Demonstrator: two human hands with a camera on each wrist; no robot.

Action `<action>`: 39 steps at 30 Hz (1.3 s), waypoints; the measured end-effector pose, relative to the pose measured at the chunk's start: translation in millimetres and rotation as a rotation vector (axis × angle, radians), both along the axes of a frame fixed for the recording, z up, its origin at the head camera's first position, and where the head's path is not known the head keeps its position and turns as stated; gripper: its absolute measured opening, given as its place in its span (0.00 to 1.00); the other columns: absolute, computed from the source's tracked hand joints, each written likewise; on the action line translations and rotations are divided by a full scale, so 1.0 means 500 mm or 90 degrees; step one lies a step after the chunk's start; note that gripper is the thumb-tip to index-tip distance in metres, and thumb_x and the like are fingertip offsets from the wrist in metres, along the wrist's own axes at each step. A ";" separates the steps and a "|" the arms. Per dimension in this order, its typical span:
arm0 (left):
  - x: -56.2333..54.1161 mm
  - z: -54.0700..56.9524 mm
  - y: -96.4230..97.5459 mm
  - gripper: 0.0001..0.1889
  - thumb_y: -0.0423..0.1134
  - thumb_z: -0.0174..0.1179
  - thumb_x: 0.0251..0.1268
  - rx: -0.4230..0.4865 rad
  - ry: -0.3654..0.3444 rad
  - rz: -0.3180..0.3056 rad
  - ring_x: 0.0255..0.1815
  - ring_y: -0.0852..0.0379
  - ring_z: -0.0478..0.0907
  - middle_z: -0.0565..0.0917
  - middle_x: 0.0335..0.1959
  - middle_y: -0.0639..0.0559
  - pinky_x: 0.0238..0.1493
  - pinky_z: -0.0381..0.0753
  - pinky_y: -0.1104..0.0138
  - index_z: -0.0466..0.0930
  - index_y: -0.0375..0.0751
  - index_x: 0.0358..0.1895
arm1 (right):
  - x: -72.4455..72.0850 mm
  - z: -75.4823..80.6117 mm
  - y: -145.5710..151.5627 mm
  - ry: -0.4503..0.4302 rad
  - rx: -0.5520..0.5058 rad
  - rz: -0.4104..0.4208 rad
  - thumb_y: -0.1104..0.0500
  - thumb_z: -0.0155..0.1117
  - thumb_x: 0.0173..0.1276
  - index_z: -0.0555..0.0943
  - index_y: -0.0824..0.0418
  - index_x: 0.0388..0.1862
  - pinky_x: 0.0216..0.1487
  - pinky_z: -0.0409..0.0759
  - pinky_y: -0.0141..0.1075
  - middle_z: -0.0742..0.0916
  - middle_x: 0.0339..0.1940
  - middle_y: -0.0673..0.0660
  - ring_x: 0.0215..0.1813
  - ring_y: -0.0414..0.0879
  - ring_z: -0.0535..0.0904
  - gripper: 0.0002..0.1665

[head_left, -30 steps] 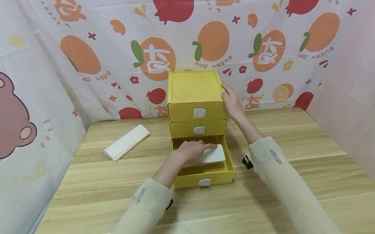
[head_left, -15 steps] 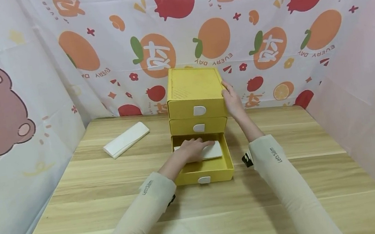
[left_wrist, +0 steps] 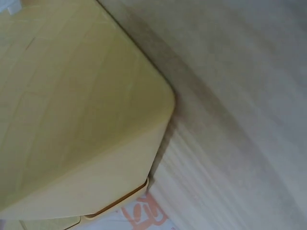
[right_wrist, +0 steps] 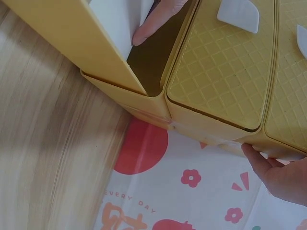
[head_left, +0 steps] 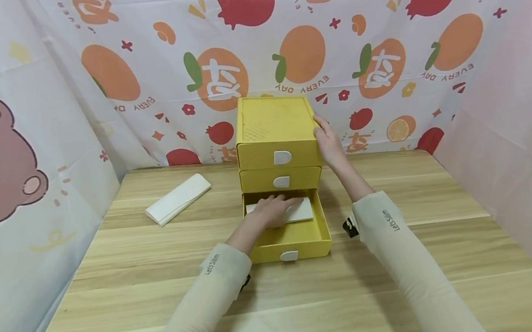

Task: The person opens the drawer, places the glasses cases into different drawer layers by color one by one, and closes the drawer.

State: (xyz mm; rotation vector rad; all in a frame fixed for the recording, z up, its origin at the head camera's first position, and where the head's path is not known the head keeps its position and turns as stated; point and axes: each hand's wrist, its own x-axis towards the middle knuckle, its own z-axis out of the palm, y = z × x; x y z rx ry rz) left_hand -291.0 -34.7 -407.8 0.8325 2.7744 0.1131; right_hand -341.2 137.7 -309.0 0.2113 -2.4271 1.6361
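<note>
A yellow three-drawer cabinet [head_left: 276, 120] stands on the table with its bottom drawer [head_left: 300, 234] pulled out. Inside that drawer, towards its back, is a flat white folded piece [head_left: 299, 213]. My left hand [head_left: 270, 212] reaches down over the piece's middle and grips it, one finger stretched along it to the right. The right wrist view catches a fingertip [right_wrist: 140, 37] at the white edge; the remaining fingers are mostly hidden. Up on the cabinet's right side, my right hand [head_left: 328, 143] rests against the wall with its fingers along the upper edge.
A second white folded piece [head_left: 178, 199] lies on the wooden table [head_left: 127, 296], left of the cabinet. The upper two drawers are closed, each with a white tab [head_left: 282, 157]. A fruit-print cloth [head_left: 155, 91] hangs close behind, and more cloth hangs at both sides.
The white piece has gone down and back into the bottom drawer together with my left hand. My right hand stays against the cabinet's side.
</note>
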 end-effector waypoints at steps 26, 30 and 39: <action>0.062 -0.011 -0.015 0.27 0.25 0.61 0.56 -0.137 0.414 -0.145 0.35 0.56 0.72 0.74 0.41 0.50 0.20 0.72 0.74 0.74 0.60 0.55 | -0.001 0.000 0.001 0.015 0.002 0.007 0.54 0.38 0.72 0.59 0.55 0.71 0.34 0.66 0.36 0.62 0.70 0.54 0.29 0.44 0.62 0.29; 0.055 -0.015 -0.015 0.28 0.24 0.61 0.56 -0.133 0.410 -0.141 0.36 0.55 0.72 0.74 0.42 0.49 0.21 0.73 0.74 0.74 0.59 0.55 | 0.000 -0.001 0.002 0.007 0.007 0.002 0.53 0.37 0.72 0.59 0.53 0.71 0.27 0.64 0.32 0.64 0.69 0.53 0.24 0.39 0.61 0.29; 0.036 -0.023 -0.012 0.29 0.23 0.59 0.56 -0.153 0.413 -0.139 0.37 0.54 0.72 0.72 0.43 0.48 0.21 0.74 0.74 0.72 0.57 0.58 | 0.002 0.000 0.002 0.014 0.006 0.005 0.54 0.38 0.72 0.59 0.55 0.71 0.39 0.68 0.36 0.63 0.70 0.53 0.37 0.45 0.68 0.29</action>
